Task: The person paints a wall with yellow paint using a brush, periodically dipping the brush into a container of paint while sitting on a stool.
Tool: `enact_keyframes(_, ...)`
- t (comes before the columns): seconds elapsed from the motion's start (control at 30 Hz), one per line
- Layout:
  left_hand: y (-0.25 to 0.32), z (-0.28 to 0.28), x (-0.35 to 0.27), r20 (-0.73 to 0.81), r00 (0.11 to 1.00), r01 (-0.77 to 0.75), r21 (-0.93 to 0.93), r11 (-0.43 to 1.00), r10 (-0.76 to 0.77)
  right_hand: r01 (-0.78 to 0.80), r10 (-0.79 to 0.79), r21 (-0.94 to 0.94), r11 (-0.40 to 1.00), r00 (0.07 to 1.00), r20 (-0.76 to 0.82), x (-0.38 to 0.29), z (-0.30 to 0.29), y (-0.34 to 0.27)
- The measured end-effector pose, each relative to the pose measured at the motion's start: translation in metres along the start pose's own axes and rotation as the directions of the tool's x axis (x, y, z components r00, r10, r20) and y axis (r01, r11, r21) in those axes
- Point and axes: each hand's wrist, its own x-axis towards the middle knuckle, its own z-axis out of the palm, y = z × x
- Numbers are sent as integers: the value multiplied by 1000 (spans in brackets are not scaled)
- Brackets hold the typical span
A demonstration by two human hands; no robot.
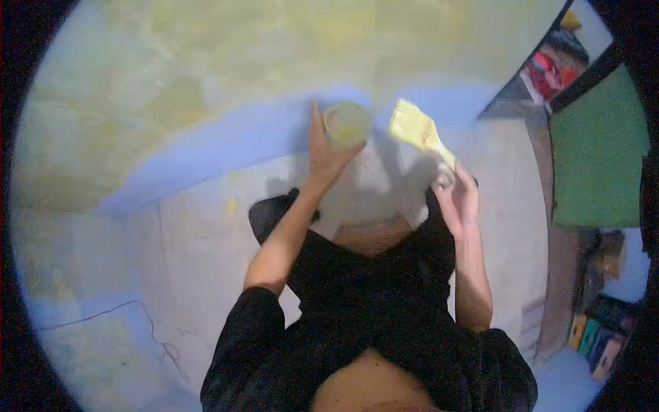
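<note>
My left hand [329, 159] is wrapped around a round tub [348, 123] with pale yellow-green contents, its mouth facing up toward me. In my right hand [458, 198] is the handle of a flat paintbrush [412, 125], whose wide head looks pale yellow and points up and to the left. A gap separates the brush from the tub. Beyond both hands stands a wall [231, 62] with blotchy yellow-green colour and a light blue band [247, 126] along its lower part. Fine detail of the bristles is blurred.
Pale floor tiles [206, 247] spread around my legs. To the left a thin dark cable [149, 322] runs along the wall and floor. A green panel [597, 165] is at the right, with several coloured boxes or books [592, 340] below and red cloth [553, 74] above.
</note>
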Motion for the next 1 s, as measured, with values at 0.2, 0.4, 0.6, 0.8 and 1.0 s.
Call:
enact_keyframes(0.2,-64,53,-29,35,972,229,68,971,-232,-169,186,-138,976,975,120,53,-5,-8)
enact_keyframes(0.4,-122,124,-53,66,947,314,-5,949,-313,-326,379,-341,882,920,102,158,-41,15)
enact_keyframes(0.6,-172,195,-81,150,789,587,101,803,-595,-393,376,-378,838,919,-120,216,-120,63)
enact_keyframes(0.8,-284,228,-125,48,873,414,455,788,-486,-375,185,-719,586,925,-332,240,-118,93)
enact_keyframes(1.0,-326,265,-117,115,893,357,406,841,-435,-453,222,-632,628,883,-413,251,-108,99)
